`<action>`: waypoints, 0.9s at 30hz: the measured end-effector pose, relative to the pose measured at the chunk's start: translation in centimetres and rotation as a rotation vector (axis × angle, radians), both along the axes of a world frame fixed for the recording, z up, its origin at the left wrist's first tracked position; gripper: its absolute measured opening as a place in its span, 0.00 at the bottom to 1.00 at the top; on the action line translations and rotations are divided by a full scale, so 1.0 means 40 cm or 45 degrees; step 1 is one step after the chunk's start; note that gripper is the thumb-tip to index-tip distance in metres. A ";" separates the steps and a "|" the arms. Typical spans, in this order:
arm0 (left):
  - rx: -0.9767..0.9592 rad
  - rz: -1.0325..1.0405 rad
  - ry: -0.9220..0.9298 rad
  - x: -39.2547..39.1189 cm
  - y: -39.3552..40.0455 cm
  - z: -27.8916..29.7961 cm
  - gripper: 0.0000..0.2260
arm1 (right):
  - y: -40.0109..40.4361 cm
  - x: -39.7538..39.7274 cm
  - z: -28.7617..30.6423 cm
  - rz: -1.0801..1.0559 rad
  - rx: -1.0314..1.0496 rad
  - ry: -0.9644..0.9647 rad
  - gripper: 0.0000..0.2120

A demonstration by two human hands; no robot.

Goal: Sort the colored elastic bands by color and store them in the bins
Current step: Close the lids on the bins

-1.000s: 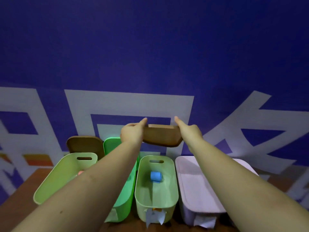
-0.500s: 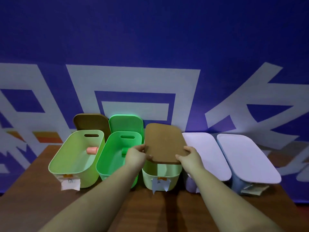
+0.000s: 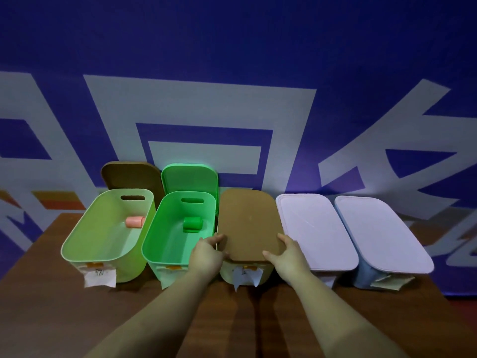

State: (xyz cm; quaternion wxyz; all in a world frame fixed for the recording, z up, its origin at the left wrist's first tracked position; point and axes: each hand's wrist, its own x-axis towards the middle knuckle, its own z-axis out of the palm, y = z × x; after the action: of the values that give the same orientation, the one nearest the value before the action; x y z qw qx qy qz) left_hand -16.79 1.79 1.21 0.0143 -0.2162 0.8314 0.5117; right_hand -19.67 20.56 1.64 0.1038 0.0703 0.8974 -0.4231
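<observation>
Head view, both hands (image 3: 206, 257) (image 3: 287, 255) gripping brown lid's (image 3: 247, 223) near corners, wedged between neighbouring bins.

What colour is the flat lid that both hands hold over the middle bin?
Brown, seen in the head view: flat lid.

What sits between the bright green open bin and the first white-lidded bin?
In the head view, a pale green bin capped by the brown lid, gripped by both hands.

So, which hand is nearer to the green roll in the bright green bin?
The left hand. It holds the near left edge of the brown lid, just beside the bright green bin where the green roll lies. The right hand holds the lid's near right corner, farther away.
</observation>
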 end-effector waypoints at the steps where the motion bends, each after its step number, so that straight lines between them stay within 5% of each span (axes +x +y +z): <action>1: -0.045 -0.031 0.002 0.002 -0.003 -0.001 0.23 | 0.000 0.002 -0.003 0.015 0.022 0.002 0.34; 18: -0.743 -0.395 0.098 0.040 -0.017 -0.026 0.26 | 0.006 0.031 -0.001 0.331 0.618 0.294 0.29; 22: -0.936 -0.520 -0.041 0.027 0.001 -0.037 0.36 | -0.001 0.025 0.003 0.558 0.859 0.292 0.31; 27: -0.907 -0.384 -0.169 0.002 0.034 -0.026 0.35 | -0.006 0.010 -0.016 0.485 0.956 0.222 0.38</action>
State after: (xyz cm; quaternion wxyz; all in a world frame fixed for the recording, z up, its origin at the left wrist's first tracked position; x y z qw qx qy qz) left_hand -16.71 3.17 0.18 0.0670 -0.1155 0.9766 0.1684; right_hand -19.26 20.31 1.01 0.0712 -0.0999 0.9914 -0.0447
